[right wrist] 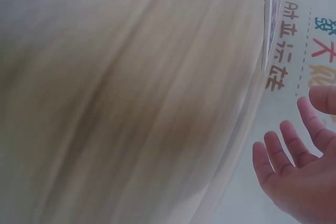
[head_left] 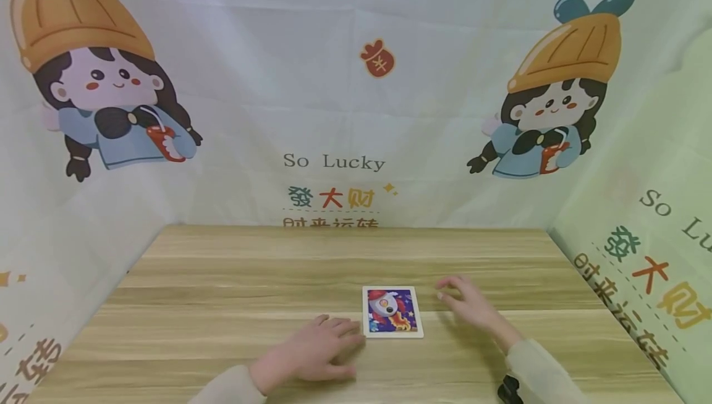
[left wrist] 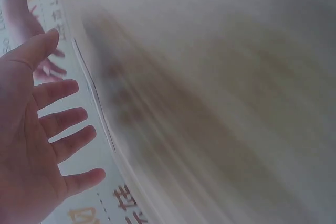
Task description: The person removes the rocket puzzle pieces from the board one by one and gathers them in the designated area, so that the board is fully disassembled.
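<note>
A square white-bordered picture board [head_left: 392,312], showing what looks like a rocket with flames on purple, lies flat on the wooden table. At its left edge is my left hand [head_left: 322,348], palm down, fingers spread; whether the fingertips touch the border I cannot tell. My right hand [head_left: 473,305] hovers to the right, apart from the board, fingers slightly bent and holding nothing. In the left wrist view the left hand [left wrist: 31,140] has extended fingers beside the board's thin edge [left wrist: 94,85]. The right wrist view shows the right hand [right wrist: 304,171] with relaxed fingers and the board [right wrist: 272,19] edge-on.
The wood-grain table [head_left: 250,268] is enclosed at the back and sides by a white printed cloth [head_left: 250,52] with cartoon figures and lettering. Something black [head_left: 508,390] sits by the right sleeve [head_left: 542,373].
</note>
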Demonstrator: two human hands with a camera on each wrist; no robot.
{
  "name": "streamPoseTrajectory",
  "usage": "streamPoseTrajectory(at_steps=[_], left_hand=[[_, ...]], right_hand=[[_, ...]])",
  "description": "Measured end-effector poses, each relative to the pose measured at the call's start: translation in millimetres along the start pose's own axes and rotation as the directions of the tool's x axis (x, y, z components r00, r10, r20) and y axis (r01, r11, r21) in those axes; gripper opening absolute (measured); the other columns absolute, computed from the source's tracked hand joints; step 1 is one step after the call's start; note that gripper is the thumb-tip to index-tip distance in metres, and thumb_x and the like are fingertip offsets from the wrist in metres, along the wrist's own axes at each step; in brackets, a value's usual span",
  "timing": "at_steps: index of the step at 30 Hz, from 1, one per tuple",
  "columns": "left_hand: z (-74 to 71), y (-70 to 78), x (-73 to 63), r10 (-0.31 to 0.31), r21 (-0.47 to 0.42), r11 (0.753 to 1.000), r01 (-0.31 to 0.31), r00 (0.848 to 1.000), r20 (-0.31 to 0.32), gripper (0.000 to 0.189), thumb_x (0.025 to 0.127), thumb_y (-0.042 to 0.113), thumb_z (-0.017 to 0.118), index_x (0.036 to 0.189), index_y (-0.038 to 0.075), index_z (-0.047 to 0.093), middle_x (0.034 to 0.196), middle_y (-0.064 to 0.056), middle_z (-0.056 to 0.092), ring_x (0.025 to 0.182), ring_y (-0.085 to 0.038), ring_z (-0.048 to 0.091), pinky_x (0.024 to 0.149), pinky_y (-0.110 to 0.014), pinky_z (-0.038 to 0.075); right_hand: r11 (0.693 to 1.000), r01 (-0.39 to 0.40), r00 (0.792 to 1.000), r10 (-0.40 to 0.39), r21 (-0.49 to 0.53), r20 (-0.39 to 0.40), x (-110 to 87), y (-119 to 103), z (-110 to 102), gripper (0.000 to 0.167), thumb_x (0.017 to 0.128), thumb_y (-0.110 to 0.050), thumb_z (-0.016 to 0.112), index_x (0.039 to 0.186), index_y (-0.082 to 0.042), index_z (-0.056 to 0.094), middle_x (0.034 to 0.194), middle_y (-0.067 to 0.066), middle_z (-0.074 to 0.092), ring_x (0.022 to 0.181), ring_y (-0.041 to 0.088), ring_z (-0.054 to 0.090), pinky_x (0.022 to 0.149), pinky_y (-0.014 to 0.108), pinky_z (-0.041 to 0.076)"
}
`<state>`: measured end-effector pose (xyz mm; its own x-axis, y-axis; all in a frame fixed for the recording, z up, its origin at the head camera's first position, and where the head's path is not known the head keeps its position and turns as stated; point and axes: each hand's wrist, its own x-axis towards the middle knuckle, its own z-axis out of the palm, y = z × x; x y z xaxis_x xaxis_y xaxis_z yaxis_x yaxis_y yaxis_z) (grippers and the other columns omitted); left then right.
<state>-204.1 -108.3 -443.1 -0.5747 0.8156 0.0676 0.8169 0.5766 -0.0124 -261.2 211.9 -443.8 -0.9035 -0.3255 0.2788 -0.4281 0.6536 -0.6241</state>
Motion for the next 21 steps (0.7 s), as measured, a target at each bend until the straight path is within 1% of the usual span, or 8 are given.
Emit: streamPoseTrajectory(at_steps=[3, 6, 9, 12, 17, 19, 21], left_hand=[[2.8, 4.8, 5.2, 0.036, 0.011, 0.999, -0.036, 0.999, 0.002, 0.058, 0.085, 0.055, 0.041, 0.128, 0.016, 0.047, 0.131, -0.006, 0.042, 0.118, -0.024, 0.039, 0.091, -0.049, 0.032], [2.1, 9.5, 9.8, 0.063, 0.012, 0.998, -0.063, 0.998, 0.007, 0.058, 0.086, 0.055, 0.041, 0.128, 0.017, 0.047, 0.131, -0.005, 0.042, 0.118, -0.024, 0.038, 0.091, -0.049, 0.031], [0.7, 13.2, 13.8, 0.081, 0.015, 0.997, -0.081, 0.997, 0.014, 0.058, 0.086, 0.055, 0.042, 0.129, 0.017, 0.046, 0.132, -0.006, 0.041, 0.119, -0.024, 0.037, 0.091, -0.049, 0.031], [2.2, 15.4, 17.4, 0.084, 0.018, 0.996, -0.084, 0.996, 0.037, 0.058, 0.086, 0.055, 0.041, 0.130, 0.018, 0.044, 0.133, -0.005, 0.040, 0.120, -0.024, 0.036, 0.092, -0.048, 0.031], [4.3, 17.5, 21.8, 0.087, 0.004, 0.996, -0.088, 0.993, 0.080, 0.060, 0.086, 0.056, 0.039, 0.133, 0.019, 0.040, 0.135, -0.005, 0.037, 0.121, -0.023, 0.034, 0.093, -0.047, 0.030], [4.0, 18.3, 22.8, 0.090, -0.001, 0.996, -0.090, 0.992, 0.086, 0.060, 0.086, 0.056, 0.039, 0.133, 0.019, 0.040, 0.136, -0.005, 0.036, 0.122, -0.023, 0.033, 0.093, -0.047, 0.030], [3.8, 19.0, 23.6, 0.092, 0.005, 0.996, -0.093, 0.992, 0.081, 0.060, 0.086, 0.056, 0.039, 0.133, 0.019, 0.040, 0.136, -0.005, 0.036, 0.122, -0.024, 0.033, 0.093, -0.047, 0.030]], right_hand=[[1.000, -0.006, 0.999, 0.005, 0.020, 0.033, 6.1, 0, 5, 0.017, 0.083, -0.009, 0.058, 0.098, -0.001, 0.059, 0.100, 0.011, 0.056, 0.095, 0.031, 0.050, 0.082, 0.048, 0.039], [0.999, -0.011, 0.998, 0.009, 0.041, 0.065, 12.7, -1, 11, 0.016, 0.083, -0.008, 0.058, 0.097, -0.001, 0.060, 0.098, 0.009, 0.057, 0.091, 0.028, 0.053, 0.079, 0.044, 0.042], [0.998, 0.003, 0.996, -0.009, 0.063, 0.093, 20.2, -3, 16, 0.015, 0.083, -0.006, 0.057, 0.096, 0.000, 0.060, 0.095, 0.008, 0.058, 0.085, 0.024, 0.054, 0.075, 0.039, 0.044], [0.998, 0.025, 0.993, -0.031, 0.057, 0.112, 27.1, -6, 20, 0.013, 0.082, -0.005, 0.057, 0.093, -0.001, 0.061, 0.090, 0.006, 0.058, 0.079, 0.019, 0.053, 0.069, 0.034, 0.044], [0.997, 0.003, 0.986, -0.016, 0.078, 0.165, 37.1, -12, 28, 0.013, 0.081, -0.005, 0.056, 0.092, -0.002, 0.061, 0.084, 0.003, 0.057, 0.073, 0.016, 0.052, 0.061, 0.030, 0.044], [0.996, -0.016, 0.983, -0.001, 0.091, 0.186, 40.6, -13, 32, 0.013, 0.081, -0.006, 0.056, 0.093, -0.003, 0.061, 0.083, 0.003, 0.056, 0.074, 0.016, 0.052, 0.061, 0.030, 0.044], [0.997, -0.011, 0.980, -0.006, 0.082, 0.199, 43.9, -15, 35, 0.012, 0.082, -0.007, 0.057, 0.093, -0.003, 0.061, 0.085, 0.002, 0.057, 0.076, 0.017, 0.052, 0.063, 0.031, 0.043]])
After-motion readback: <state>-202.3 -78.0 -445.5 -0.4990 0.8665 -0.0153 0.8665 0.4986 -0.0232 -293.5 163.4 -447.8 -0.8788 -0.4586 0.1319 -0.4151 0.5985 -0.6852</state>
